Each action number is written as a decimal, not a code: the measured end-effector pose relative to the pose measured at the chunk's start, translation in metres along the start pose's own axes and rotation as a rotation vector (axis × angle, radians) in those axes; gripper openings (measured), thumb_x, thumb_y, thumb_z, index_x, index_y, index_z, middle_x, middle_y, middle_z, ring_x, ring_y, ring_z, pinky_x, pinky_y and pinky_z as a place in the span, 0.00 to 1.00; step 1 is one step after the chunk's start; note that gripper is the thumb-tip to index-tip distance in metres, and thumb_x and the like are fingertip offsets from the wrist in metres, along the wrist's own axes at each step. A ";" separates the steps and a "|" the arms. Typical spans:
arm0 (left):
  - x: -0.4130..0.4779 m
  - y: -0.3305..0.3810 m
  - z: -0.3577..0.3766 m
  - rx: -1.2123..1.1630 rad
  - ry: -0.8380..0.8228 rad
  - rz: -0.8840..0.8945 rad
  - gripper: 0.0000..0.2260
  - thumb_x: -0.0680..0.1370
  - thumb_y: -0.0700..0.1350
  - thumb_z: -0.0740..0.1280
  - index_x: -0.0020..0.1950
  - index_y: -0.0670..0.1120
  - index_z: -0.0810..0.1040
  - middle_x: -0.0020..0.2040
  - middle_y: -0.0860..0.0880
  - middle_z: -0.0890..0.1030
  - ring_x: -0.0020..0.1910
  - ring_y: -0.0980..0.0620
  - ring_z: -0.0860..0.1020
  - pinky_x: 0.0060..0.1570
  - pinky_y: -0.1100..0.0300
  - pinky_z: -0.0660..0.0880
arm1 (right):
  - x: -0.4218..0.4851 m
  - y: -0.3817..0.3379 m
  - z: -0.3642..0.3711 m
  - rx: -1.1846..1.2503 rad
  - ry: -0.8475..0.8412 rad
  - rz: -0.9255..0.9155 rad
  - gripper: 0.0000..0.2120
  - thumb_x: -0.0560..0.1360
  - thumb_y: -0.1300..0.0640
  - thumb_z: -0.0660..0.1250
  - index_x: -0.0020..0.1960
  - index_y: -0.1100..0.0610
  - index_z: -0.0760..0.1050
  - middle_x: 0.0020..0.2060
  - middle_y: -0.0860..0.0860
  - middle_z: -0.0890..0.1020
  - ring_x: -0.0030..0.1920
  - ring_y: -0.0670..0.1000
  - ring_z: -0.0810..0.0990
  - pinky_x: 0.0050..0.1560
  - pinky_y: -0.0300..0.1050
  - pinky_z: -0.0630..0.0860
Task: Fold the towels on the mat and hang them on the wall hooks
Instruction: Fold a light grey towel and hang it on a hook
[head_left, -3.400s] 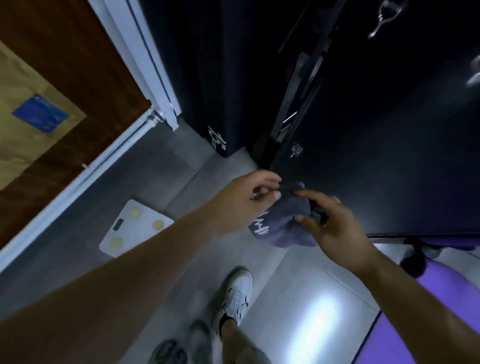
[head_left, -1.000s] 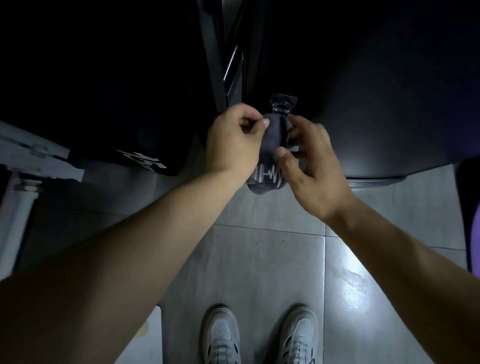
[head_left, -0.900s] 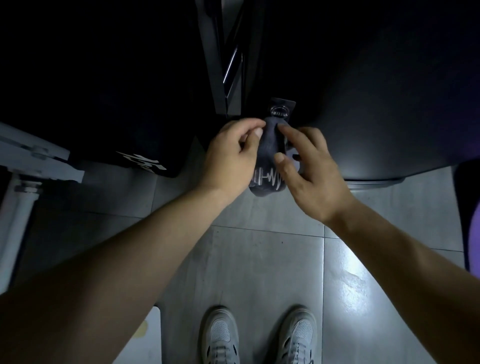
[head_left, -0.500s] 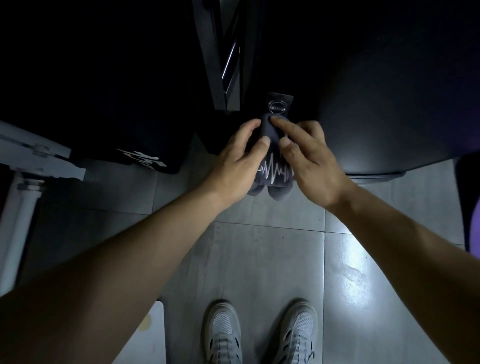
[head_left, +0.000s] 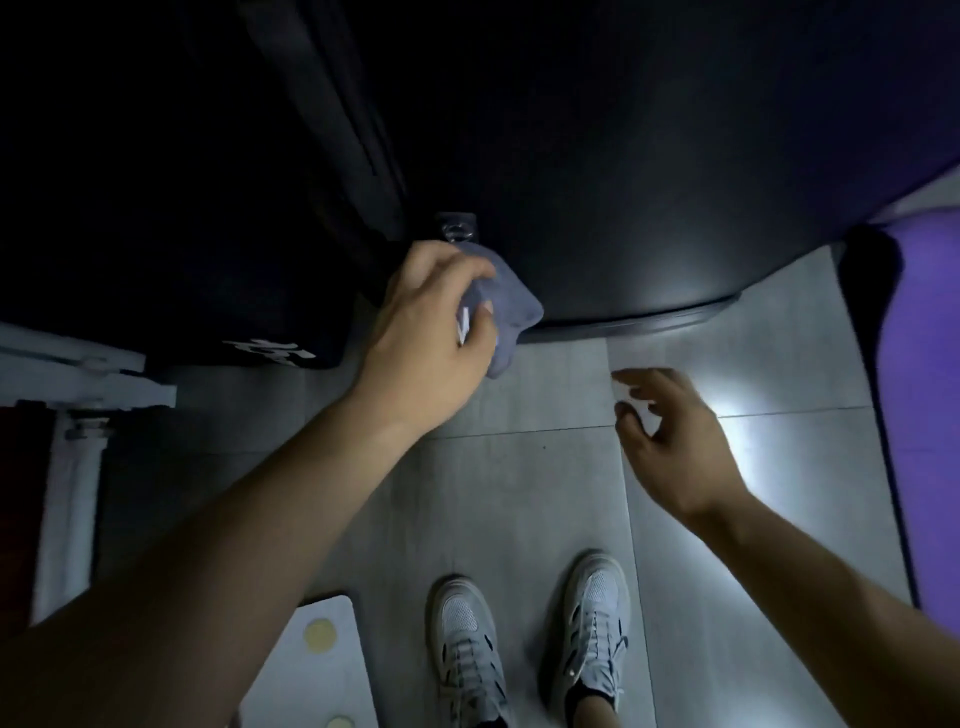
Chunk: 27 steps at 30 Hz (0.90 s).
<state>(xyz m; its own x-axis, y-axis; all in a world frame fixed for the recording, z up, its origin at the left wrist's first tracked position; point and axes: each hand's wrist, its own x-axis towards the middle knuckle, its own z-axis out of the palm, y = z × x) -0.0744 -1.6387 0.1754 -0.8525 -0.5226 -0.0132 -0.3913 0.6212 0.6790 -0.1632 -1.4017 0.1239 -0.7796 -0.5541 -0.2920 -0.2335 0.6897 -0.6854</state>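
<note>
A left hand (head_left: 431, 322) grips the folded towel (head_left: 511, 306) just under a wall hook (head_left: 457, 234), the hanging apparently nearly done, while the right hand (head_left: 670, 436) hovers loose and empty, well apart.

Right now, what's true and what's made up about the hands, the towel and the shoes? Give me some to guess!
1. The left hand grips the towel. True.
2. The right hand holds the towel too. False: it is apart from the towel and holds nothing.
3. The towel is just under the hook. True.
4. The shoes are red. False: they are whitish.
</note>
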 end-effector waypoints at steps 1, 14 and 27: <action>-0.001 0.017 0.003 0.016 -0.066 0.015 0.15 0.80 0.45 0.66 0.66 0.46 0.75 0.66 0.51 0.70 0.64 0.53 0.73 0.65 0.56 0.72 | -0.015 0.004 -0.012 -0.038 -0.001 0.025 0.16 0.79 0.54 0.65 0.67 0.51 0.74 0.63 0.47 0.75 0.60 0.48 0.76 0.55 0.39 0.75; -0.042 0.317 0.066 0.513 -0.719 0.366 0.26 0.80 0.59 0.60 0.77 0.54 0.64 0.71 0.49 0.70 0.69 0.45 0.69 0.69 0.50 0.64 | -0.264 0.057 -0.184 -0.303 0.122 0.476 0.21 0.74 0.49 0.69 0.66 0.50 0.75 0.61 0.48 0.78 0.62 0.55 0.74 0.58 0.54 0.73; -0.142 0.596 0.203 0.666 -0.884 0.857 0.24 0.78 0.59 0.62 0.73 0.52 0.67 0.65 0.45 0.75 0.64 0.42 0.75 0.66 0.48 0.68 | -0.443 0.132 -0.320 -0.075 0.520 0.893 0.21 0.68 0.49 0.68 0.60 0.51 0.78 0.54 0.48 0.80 0.54 0.55 0.79 0.53 0.54 0.75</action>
<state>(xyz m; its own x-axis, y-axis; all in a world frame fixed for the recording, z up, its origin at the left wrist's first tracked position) -0.2571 -1.0764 0.4328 -0.7434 0.5371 -0.3985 0.4793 0.8435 0.2427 -0.0347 -0.9162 0.3767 -0.8372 0.4309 -0.3368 0.5310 0.7877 -0.3122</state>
